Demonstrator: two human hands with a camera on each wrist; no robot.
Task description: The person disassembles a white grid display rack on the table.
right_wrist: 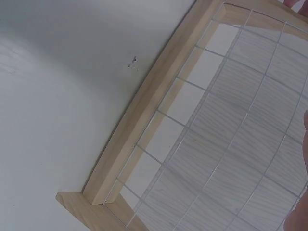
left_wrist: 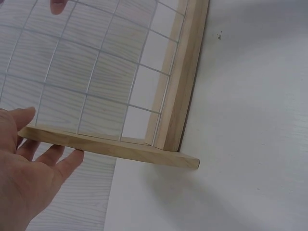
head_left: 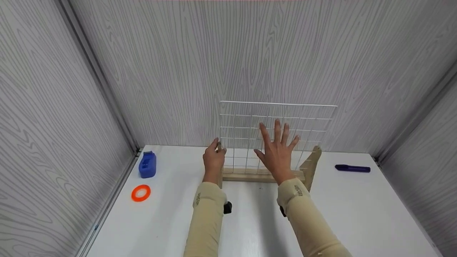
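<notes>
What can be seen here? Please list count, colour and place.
Table: one, white, centre
Panels: three, grey, behind and beside table
Metal strips: several, grey, panel corners
Wooden frame: one, light brown, table's far middle
Wire grid: one, white, upright at wooden frame
Plastic object: one, blue, far left
Ring: one, orange, nearer left
Marker: one, dark blue, far right
Sleeves: two, beige, forearms
Wrist devices: two, black, by cuffs
Left hand: one, bare, gripping wooden frame's left side
Right hand: one, bare, spread before wire grid
</notes>
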